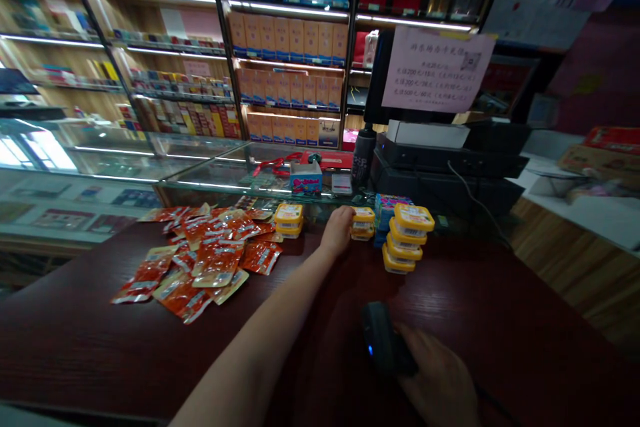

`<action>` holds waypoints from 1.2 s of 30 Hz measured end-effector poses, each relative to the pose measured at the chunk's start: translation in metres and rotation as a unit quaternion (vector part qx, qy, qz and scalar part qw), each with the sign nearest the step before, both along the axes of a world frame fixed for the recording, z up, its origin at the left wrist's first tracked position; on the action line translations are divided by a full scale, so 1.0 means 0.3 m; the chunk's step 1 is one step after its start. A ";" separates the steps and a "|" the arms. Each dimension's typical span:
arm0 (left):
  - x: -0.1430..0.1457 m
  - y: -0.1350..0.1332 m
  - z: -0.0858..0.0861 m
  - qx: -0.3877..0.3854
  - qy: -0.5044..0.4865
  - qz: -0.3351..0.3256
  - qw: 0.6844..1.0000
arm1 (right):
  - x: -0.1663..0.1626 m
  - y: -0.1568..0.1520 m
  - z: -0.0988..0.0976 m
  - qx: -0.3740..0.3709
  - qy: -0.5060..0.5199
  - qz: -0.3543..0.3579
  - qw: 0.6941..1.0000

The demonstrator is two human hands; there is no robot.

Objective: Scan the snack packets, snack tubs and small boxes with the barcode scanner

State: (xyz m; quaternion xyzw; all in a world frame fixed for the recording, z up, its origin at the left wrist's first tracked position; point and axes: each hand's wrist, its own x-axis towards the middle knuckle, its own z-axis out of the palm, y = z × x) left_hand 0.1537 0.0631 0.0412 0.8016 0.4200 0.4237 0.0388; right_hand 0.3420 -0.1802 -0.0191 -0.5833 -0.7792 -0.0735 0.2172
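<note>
My left hand (338, 230) reaches across the dark counter to a short stack of yellow-lidded plastic tubs (363, 215). Its fingers are closed at the left edge of the upper tub, and the fingertips are partly hidden. Low on the right, my right hand (440, 373) is wrapped round a black barcode scanner (381, 340) with a blue light glowing on it. A taller stack of yellow-lidded tubs (407, 240) stands right of my left hand, and a shorter pair of tubs (289, 220) stands to its left.
Orange-red snack pouches (217, 260) lie heaped on the left of the counter (320, 373). Blue patterned packs (386, 213) stand behind the tall tub stack. At the back are a glass ledge with a small colourful box (306, 179), and a monitor with a paper sign (435, 70).
</note>
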 end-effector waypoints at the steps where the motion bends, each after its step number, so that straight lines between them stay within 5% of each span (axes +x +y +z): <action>1: 0.011 0.015 -0.005 -0.004 -0.006 -0.007 1.000 | 0.005 0.002 -0.005 0.002 -0.003 0.006 1.000; 10: 0.022 0.048 -0.131 -0.040 -0.162 -0.017 0.986 | 0.028 0.010 -0.023 -0.026 -0.016 0.021 0.999; 17: 0.040 0.107 -0.195 -0.178 -0.209 0.001 0.961 | 0.024 0.004 -0.019 -0.024 -0.018 0.021 0.999; 23: 0.030 0.159 -0.188 -0.175 -0.148 -0.009 0.973 | 0.029 0.008 -0.021 -0.002 -0.033 0.023 0.999; 30: -0.037 0.109 -0.180 -0.153 -0.103 -0.013 0.983 | 0.015 0.005 -0.007 0.025 -0.037 0.015 0.999; 36: -0.050 0.070 -0.167 -0.242 -0.263 -0.147 0.922 | 0.018 0.005 0.001 -0.011 -0.021 0.026 0.999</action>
